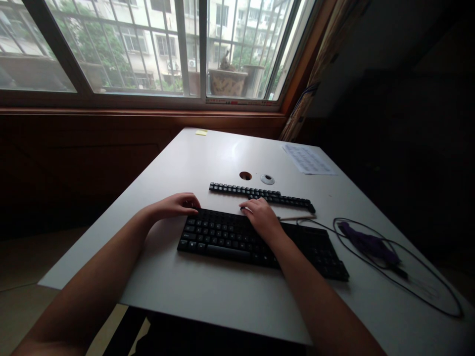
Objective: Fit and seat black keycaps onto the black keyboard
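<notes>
"One keyboard (226, 252): position, grips?"

"Flat on white desk (208, 291), loose keycaps (232, 188) behind. Left hand (180, 204) curled at its rear-left corner, hold: can't tell; right hand (261, 217) over rear edge, pinching a black piece (242, 208)."

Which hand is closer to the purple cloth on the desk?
Right. The right hand is over the keyboard, to the left of the purple cloth; the left hand is farther off, at the keyboard's far left corner.
</notes>
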`<action>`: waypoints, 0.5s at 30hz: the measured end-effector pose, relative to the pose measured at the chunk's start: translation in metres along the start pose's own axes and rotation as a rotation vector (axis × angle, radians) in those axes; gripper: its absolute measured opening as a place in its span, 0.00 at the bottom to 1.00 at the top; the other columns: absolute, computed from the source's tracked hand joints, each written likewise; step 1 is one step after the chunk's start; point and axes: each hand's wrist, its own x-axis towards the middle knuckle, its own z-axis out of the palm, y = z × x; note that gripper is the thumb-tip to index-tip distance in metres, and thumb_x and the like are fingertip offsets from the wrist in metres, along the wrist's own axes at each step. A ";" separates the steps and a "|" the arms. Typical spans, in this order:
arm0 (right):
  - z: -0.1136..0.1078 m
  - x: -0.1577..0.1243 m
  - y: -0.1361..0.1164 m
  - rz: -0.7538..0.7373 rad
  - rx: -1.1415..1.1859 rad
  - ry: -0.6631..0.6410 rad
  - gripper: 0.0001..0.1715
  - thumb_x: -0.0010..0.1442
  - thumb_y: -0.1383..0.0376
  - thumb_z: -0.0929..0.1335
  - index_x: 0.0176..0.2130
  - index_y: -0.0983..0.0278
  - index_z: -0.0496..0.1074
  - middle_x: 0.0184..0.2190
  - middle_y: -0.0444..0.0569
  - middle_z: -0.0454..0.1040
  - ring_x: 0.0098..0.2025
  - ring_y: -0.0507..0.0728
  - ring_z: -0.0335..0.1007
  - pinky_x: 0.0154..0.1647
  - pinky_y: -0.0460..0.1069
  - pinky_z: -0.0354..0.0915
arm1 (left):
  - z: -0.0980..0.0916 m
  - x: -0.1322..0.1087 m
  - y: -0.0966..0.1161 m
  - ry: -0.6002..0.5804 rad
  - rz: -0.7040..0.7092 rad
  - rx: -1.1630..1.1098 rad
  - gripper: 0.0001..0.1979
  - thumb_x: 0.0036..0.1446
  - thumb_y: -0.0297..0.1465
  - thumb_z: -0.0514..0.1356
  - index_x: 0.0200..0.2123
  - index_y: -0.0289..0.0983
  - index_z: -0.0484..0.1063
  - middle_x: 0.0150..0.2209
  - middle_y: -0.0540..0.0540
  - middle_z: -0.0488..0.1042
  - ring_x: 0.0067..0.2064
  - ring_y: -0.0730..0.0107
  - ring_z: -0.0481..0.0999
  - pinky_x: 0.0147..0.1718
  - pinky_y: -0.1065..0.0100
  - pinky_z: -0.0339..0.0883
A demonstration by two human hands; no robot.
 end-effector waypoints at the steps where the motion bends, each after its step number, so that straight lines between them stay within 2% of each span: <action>1: -0.001 0.000 0.000 0.004 0.012 0.001 0.12 0.64 0.68 0.66 0.43 0.58 0.79 0.42 0.49 0.81 0.46 0.62 0.67 0.52 0.57 0.65 | 0.000 0.000 0.000 0.002 0.001 0.004 0.18 0.57 0.45 0.64 0.43 0.38 0.76 0.41 0.44 0.76 0.42 0.60 0.74 0.42 0.63 0.69; 7: -0.003 0.001 -0.002 0.082 0.051 -0.005 0.12 0.62 0.70 0.67 0.38 0.57 0.79 0.39 0.47 0.81 0.44 0.60 0.72 0.49 0.55 0.67 | 0.000 -0.001 0.000 0.003 -0.007 0.008 0.17 0.58 0.44 0.65 0.43 0.38 0.76 0.41 0.44 0.76 0.42 0.61 0.74 0.42 0.63 0.68; 15: -0.005 -0.001 -0.005 0.207 0.073 0.014 0.07 0.60 0.66 0.69 0.36 0.56 0.79 0.34 0.47 0.79 0.37 0.58 0.75 0.43 0.53 0.68 | 0.000 0.000 0.000 0.003 -0.004 0.003 0.16 0.58 0.43 0.65 0.43 0.38 0.76 0.42 0.44 0.76 0.42 0.61 0.75 0.42 0.63 0.69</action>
